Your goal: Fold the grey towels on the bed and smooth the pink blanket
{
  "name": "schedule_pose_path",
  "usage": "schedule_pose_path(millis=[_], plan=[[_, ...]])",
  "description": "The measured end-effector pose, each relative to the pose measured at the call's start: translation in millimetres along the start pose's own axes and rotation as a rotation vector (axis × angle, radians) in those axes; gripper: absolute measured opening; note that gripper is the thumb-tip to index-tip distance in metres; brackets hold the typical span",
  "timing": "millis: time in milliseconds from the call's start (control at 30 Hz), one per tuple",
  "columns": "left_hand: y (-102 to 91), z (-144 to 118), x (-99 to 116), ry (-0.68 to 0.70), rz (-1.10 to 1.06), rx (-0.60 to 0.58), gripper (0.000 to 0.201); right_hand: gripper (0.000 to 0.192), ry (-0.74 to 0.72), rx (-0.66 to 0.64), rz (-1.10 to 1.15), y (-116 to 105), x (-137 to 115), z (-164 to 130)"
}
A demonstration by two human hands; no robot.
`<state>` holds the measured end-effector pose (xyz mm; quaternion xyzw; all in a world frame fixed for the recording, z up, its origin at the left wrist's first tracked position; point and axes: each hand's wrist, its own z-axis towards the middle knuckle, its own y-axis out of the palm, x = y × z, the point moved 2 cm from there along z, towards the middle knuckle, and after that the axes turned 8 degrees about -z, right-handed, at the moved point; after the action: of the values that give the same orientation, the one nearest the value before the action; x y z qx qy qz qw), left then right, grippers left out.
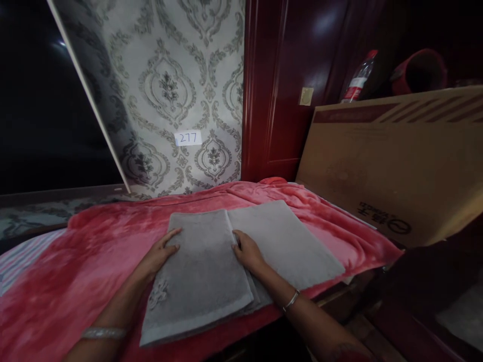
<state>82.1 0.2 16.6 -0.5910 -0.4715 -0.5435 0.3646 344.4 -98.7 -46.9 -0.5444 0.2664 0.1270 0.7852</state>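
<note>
A grey towel point(204, 261) lies on a pink and red plush blanket point(109, 246). Its left part is folded over in layers, with a pale hem and a small raised ornament near the lower left corner; the single-looking right part point(290, 241) spreads flat. My left hand point(160, 254) grips the left edge of the folded part, thumb and a finger on top, other fingers partly hidden. At the fold's right edge, my right hand point(247, 251) has its fingers closed on the towel's border.
A large cardboard box point(385, 166) stands at the right, with a plastic bottle point(358, 83) and a red round tube point(418, 73) near its top. Behind are a patterned wall, a number card point(188, 138) and a dark red door point(279, 90). A dark screen point(49, 110) fills the left.
</note>
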Motion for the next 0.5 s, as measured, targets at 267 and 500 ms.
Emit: schedule_pose_path(millis=[267, 500], plan=[[2.7, -14.9, 85.6, 0.175, 0.222, 0.034, 0.075, 0.05, -0.041, -0.024, 0.031, -19.7, -21.0, 13.5], [-124.3, -6.0, 50.7, 0.072, 0.329, 0.192, 0.075, 0.054, -0.203, -0.228, 0.076, 12.5, -52.6, 9.4]])
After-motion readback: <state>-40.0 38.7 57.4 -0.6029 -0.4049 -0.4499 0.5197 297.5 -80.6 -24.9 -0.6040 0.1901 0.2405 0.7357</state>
